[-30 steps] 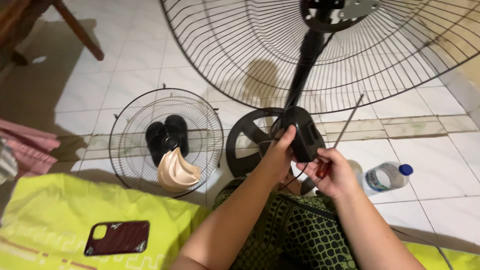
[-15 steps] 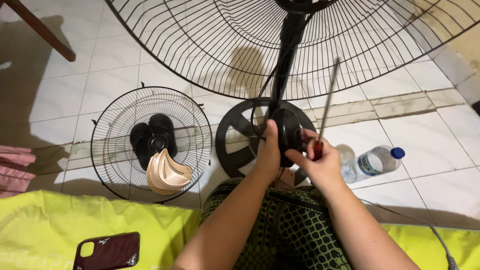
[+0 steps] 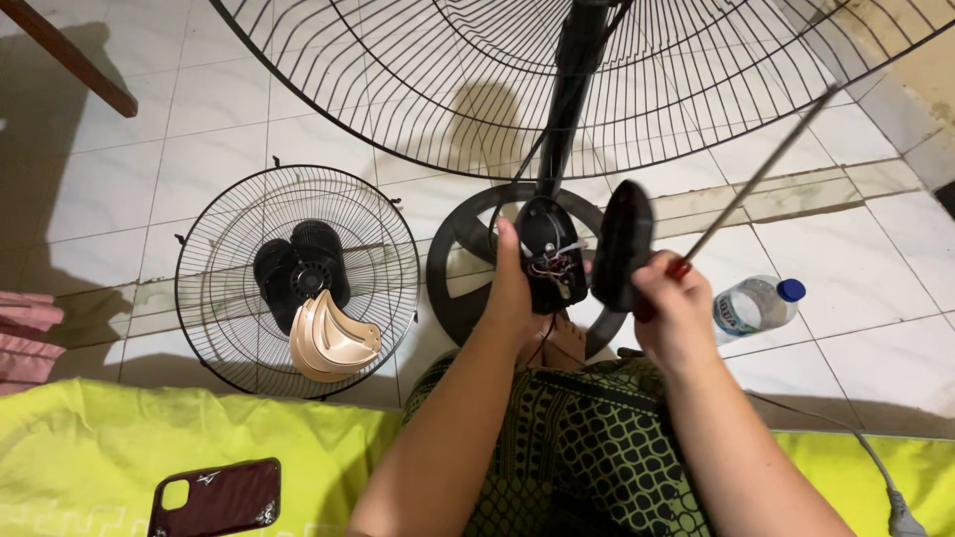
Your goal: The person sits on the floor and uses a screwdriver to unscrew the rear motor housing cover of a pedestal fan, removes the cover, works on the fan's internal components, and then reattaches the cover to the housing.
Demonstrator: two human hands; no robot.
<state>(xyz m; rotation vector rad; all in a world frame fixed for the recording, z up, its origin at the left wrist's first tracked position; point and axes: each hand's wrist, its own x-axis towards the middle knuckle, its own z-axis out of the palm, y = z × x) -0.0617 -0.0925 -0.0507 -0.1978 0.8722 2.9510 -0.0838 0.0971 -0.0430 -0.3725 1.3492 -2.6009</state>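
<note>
A black stand fan rises in front of me, its pole [image 3: 569, 109] leading up to a large wire grille [image 3: 557, 70]. My left hand [image 3: 509, 293] grips the open control box [image 3: 550, 254] on the pole, where loose wires show inside. My right hand [image 3: 671, 303] holds a long screwdriver [image 3: 761, 174] with a red handle, and it also holds the black cover [image 3: 622, 244] lifted off the box, just to the right of it. The round base [image 3: 463, 264] lies on the tiled floor under my hands.
A smaller wire grille [image 3: 209, 298] lies on the floor at left, with a black fan blade [image 3: 298, 268] and a beige blade [image 3: 328, 343] in it. A plastic water bottle [image 3: 756, 303] lies at right. A dark red phone [image 3: 214, 497] rests on yellow-green cloth [image 3: 90, 457].
The black cover has come off the control box and now sits in my right hand, baring the wires. The view has shifted closer and slightly left.
</note>
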